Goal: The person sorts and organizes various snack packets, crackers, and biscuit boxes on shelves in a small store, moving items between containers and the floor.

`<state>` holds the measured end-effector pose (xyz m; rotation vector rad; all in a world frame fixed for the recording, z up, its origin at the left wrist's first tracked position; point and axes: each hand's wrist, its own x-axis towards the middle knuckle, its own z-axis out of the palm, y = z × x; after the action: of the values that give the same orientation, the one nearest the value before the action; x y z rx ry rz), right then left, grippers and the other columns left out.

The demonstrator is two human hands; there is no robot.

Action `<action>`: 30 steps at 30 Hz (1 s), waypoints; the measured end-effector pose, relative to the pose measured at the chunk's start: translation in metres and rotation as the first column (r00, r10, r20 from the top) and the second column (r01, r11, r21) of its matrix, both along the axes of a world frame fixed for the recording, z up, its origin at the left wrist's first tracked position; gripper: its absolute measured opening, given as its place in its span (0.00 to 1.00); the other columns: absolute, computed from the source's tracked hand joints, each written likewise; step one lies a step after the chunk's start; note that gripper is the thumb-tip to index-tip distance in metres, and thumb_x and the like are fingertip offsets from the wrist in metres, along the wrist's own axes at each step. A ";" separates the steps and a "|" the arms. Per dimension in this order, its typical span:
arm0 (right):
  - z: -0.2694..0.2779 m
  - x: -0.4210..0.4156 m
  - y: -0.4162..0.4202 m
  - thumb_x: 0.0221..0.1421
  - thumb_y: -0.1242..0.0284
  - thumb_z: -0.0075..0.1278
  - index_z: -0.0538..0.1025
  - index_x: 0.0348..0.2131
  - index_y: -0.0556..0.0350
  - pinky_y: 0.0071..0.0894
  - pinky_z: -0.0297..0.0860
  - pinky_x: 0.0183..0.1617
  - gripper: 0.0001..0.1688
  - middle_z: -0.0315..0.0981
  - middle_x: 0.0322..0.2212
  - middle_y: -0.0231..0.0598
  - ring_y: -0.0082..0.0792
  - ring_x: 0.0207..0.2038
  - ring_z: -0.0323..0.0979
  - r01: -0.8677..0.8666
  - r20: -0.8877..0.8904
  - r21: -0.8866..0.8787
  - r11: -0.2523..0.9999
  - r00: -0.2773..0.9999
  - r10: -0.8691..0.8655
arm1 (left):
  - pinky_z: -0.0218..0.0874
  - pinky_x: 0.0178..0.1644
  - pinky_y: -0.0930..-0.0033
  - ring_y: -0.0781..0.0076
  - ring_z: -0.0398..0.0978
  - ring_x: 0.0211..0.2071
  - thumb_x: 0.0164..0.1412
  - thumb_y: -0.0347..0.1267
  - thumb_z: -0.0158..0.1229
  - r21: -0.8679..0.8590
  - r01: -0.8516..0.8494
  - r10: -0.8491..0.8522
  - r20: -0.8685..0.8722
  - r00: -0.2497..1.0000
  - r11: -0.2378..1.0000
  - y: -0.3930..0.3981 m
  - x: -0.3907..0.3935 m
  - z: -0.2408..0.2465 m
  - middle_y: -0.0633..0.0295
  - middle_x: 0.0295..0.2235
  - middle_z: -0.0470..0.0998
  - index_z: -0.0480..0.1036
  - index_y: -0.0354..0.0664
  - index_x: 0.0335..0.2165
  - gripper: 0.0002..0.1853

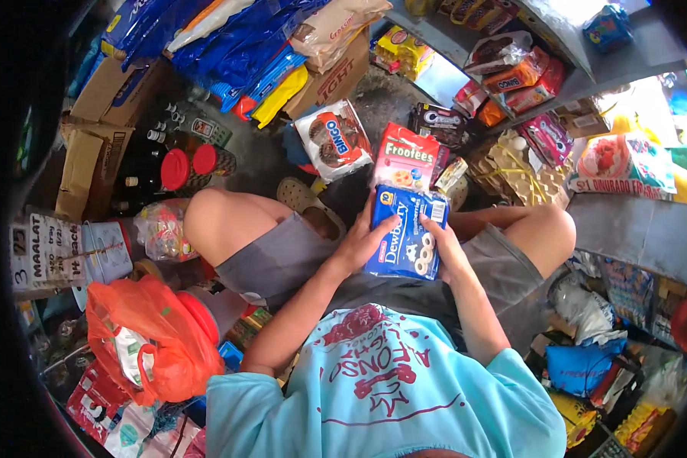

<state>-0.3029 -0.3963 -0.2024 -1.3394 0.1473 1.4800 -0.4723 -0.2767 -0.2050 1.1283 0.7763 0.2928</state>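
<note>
Both my hands hold a blue Dewberry cookie pack (403, 252) over my lap. My left hand (360, 237) grips its left side with the thumb on the front. On its right side, my right hand (447, 247) presses with the thumb near the printed barcode. Just beyond lies a pink and red Frootees pack (407, 157), its lower edge overlapped by the blue one. To its left is a Bingo cookie pack (333, 143) in white and orange wrapping. A dark Cream-O pack (438, 123) rests behind on the right.
Egg trays (506, 166) tied with yellow straw stand at right, below shelves of snack packs (526, 80). Bottles (143, 174) and red-lidded jars (174, 169) line the left. A red plastic bag (154, 338) sits by my left elbow. Blue packs and a carton (335, 71) are ahead.
</note>
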 end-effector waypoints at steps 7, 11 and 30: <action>0.021 0.045 0.078 0.62 0.63 0.60 0.73 0.50 0.57 0.25 0.74 0.39 0.23 0.80 0.38 0.35 0.23 0.35 0.78 0.050 0.345 0.170 0.984 0.933 -0.107 | 0.67 0.54 0.67 0.72 0.75 0.49 0.64 0.35 0.60 0.039 -0.089 0.082 0.142 0.986 0.995 0.071 0.056 0.018 0.61 0.51 0.76 0.61 0.42 0.62 0.31; -0.065 0.066 0.110 0.61 0.59 0.59 0.73 0.48 0.56 0.28 0.67 0.36 0.24 0.74 0.34 0.32 0.23 0.32 0.71 -0.046 0.620 0.055 0.997 0.785 0.003 | 0.70 0.49 0.65 0.70 0.78 0.45 0.62 0.39 0.64 0.409 -0.044 0.134 -0.194 0.972 0.911 0.102 0.072 -0.079 0.54 0.44 0.80 0.71 0.38 0.52 0.24; -0.146 0.113 0.094 0.61 0.42 0.49 0.66 0.61 0.44 0.40 0.74 0.50 0.39 0.74 0.51 0.37 0.37 0.46 0.76 0.041 0.224 0.144 0.989 0.972 -0.073 | 0.64 0.59 0.53 0.45 0.74 0.54 0.58 0.54 0.60 0.448 -0.011 0.148 -0.274 0.950 0.894 0.068 0.066 -0.069 0.38 0.53 0.75 0.64 0.36 0.61 0.43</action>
<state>-0.1894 -0.3020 -0.3482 -1.3699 -0.0645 1.2534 -0.4062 -0.2084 -0.2745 1.5994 1.0631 0.3847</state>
